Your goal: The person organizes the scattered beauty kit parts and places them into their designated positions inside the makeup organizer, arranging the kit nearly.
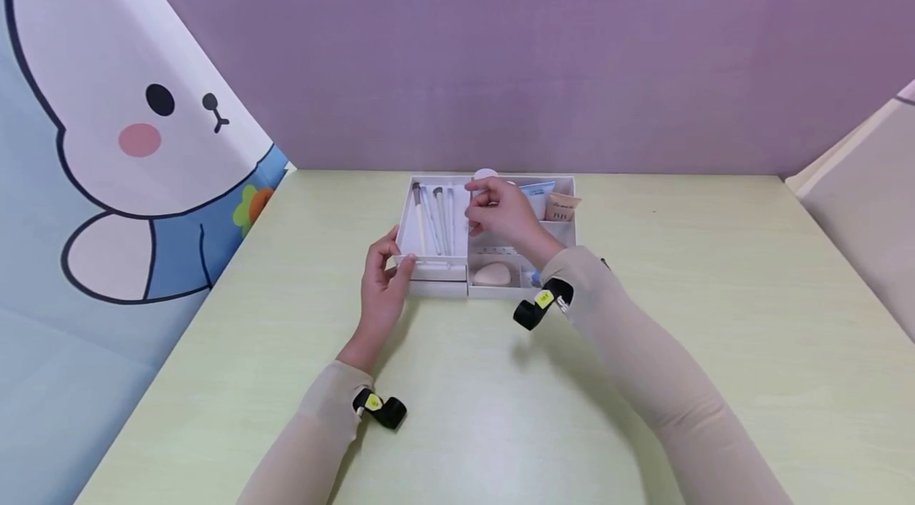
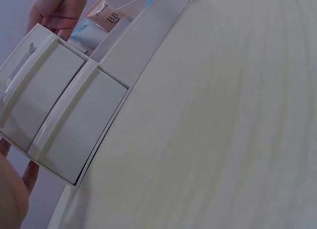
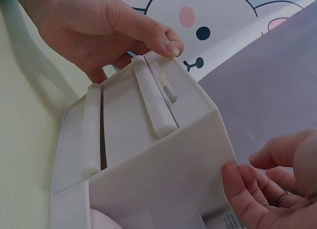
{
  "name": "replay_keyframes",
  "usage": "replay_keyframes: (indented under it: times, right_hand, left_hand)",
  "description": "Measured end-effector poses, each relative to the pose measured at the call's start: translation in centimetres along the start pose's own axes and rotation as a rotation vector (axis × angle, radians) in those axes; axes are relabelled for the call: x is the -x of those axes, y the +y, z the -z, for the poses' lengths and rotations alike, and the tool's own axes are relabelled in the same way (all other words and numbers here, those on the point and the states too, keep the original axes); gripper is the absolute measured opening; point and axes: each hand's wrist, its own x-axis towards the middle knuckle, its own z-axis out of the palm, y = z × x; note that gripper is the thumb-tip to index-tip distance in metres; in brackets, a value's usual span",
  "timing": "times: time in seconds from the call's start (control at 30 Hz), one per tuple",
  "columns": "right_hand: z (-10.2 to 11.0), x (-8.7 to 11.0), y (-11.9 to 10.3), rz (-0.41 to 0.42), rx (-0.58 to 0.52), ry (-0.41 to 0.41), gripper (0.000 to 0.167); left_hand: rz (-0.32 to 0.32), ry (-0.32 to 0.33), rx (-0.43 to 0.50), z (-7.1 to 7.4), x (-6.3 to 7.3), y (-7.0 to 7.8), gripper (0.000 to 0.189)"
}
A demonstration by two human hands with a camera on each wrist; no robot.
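A white desktop organizer (image 1: 439,290) stands on the table, with a top tray and two drawers on its left and compartments on its right. My left hand (image 1: 384,283) grips the left front corner of the organizer, thumb over the top edge and fingers along the side. Several makeup brushes (image 1: 439,219) lie in the top tray. At the tray's right wall is my right hand (image 1: 503,211), fingers loosely bent, fingertips right at the wall's edge. Nothing shows between the right thumb and forefinger (image 3: 250,201).
A BB cream tube (image 1: 561,207) and a light blue tube (image 1: 538,194) lean in the back right compartment. A pale makeup sponge (image 1: 492,275) sits in the front one. A pink round-topped item (image 1: 485,173) stands at the back. A purple backdrop (image 1: 529,52) rises behind the table.
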Motion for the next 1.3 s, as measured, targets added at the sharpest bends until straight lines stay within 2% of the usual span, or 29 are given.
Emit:
replay_keyframes:
  times: [0.43,0.67,0.9,1.17,1.3]
  right_hand:
    - [1.5,1.1,-0.7,-0.007,-0.046,-0.072,0.042]
    - [3.6,2.6,-0.9,-0.015,-0.005,-0.148,0.041]
    - [6.1,4.2,-0.2,-0.038,0.065,-0.149,0.041]
    - [8.7,5.6,1.0,-0.052,0.123,-0.105,0.04]
    - [9.8,6.4,1.8,-0.056,0.127,-0.092,0.038]
  left_hand:
    - [0.001,-0.002,0.006,-0.1,0.0,-0.1,0.018]
    - [0.012,-0.007,0.018,-0.1,-0.2,0.0,0.017]
    - [0.044,-0.012,0.007,0.0,-0.1,0.1,0.018]
    - [0.033,-0.019,-0.001,-0.3,0.1,3.1,0.015]
    - [0.007,-0.015,0.002,-0.4,0.1,3.1,0.016]
